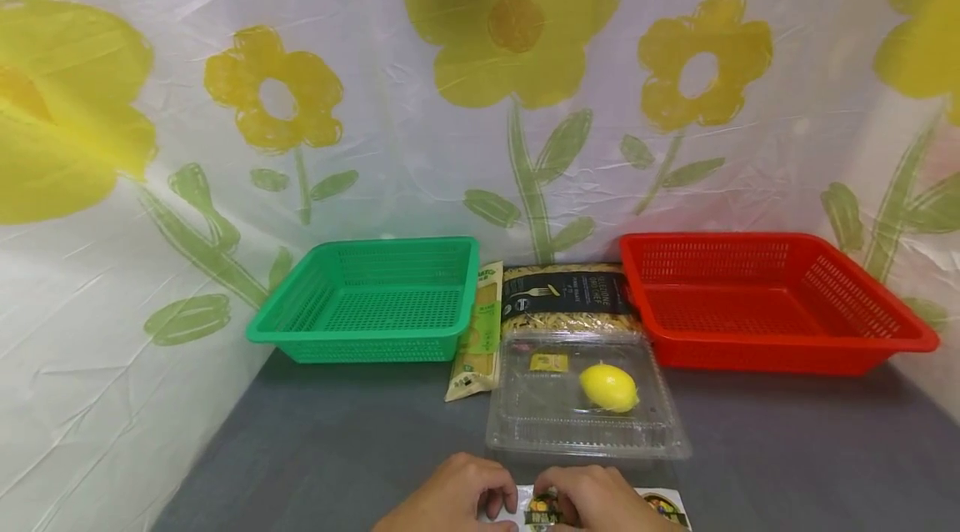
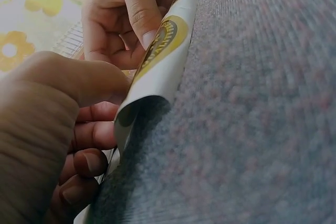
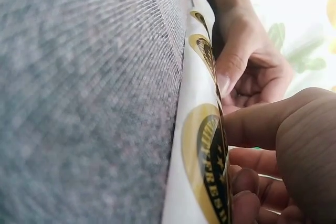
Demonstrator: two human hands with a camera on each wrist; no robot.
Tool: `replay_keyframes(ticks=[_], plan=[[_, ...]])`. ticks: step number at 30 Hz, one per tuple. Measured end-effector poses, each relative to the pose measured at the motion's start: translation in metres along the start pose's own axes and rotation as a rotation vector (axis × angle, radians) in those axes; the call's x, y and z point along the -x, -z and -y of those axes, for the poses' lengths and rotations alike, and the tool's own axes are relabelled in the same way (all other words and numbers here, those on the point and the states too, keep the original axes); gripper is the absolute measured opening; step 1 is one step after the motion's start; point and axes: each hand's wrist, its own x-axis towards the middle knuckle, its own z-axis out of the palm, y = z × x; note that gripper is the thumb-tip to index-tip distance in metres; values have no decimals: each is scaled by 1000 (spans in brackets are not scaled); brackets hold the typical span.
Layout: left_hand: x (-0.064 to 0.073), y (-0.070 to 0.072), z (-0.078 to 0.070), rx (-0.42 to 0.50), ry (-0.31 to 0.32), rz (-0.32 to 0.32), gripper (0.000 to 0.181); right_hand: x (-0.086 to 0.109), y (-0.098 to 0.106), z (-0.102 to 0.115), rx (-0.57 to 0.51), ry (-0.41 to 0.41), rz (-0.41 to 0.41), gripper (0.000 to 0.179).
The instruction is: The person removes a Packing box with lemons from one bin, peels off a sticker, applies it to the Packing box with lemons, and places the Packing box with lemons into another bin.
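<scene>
A white strip of round stickers [image 1: 663, 502], printed in yellow and black, lies at the table's near edge. My left hand [image 1: 459, 492] pinches its left part between thumb and fingers; in the left wrist view the end of the strip [image 2: 152, 101] curls up beside my thumb. Further along, my right hand [image 1: 600, 500] also grips the strip, thumb on the printed face and fingers bent behind it. Lettering on one sticker [image 3: 210, 166] shows close up in the right wrist view. Beyond both hands sits a clear plastic clamshell box [image 1: 540, 415], with a yellow lemon [image 1: 609, 387] and a small yellow packet [image 1: 549, 363] seen at it.
A green basket [image 1: 363, 335] stands at the back left, a red basket [image 1: 757, 340] at the back right. Between them lie a pasta bag with a black label [image 1: 570, 292] and a long packet of noodles [image 1: 480, 340]. A flowered curtain [image 1: 390, 140] hangs behind the grey table [image 1: 330, 440].
</scene>
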Motion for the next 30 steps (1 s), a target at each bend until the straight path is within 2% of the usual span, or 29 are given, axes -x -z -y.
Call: replay_keyframes(ticks=[6, 12, 30], plan=[[0, 0, 0, 36, 32, -26, 7, 0, 1, 0, 22, 11, -12, 25], [1, 0, -1, 70, 63, -23, 7, 1, -1, -2, 71, 45, -43, 25], [1, -1, -2, 72, 54, -23, 7, 1, -2, -3, 73, -44, -42, 30]])
